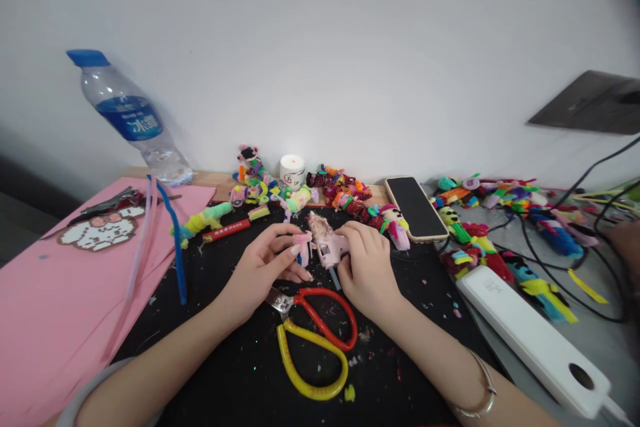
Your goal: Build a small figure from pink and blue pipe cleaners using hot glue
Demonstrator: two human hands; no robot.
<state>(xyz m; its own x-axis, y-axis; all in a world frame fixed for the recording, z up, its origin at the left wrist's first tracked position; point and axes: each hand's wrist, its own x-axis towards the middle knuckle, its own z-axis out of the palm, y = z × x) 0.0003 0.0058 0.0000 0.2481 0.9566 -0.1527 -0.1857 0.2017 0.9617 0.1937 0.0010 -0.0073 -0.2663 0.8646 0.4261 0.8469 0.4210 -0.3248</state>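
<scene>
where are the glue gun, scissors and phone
glue gun (337,248): head view, on its pale pink body
scissors (312,337): head view, on the yellow handle
phone (417,208): head view, on the dark screen

Blue-capped bottle at left, dark-screened phone at right.

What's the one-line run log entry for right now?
left hand: holding small pink piece | right hand: gripping pink glue gun | scissors: lying on black mat
</scene>
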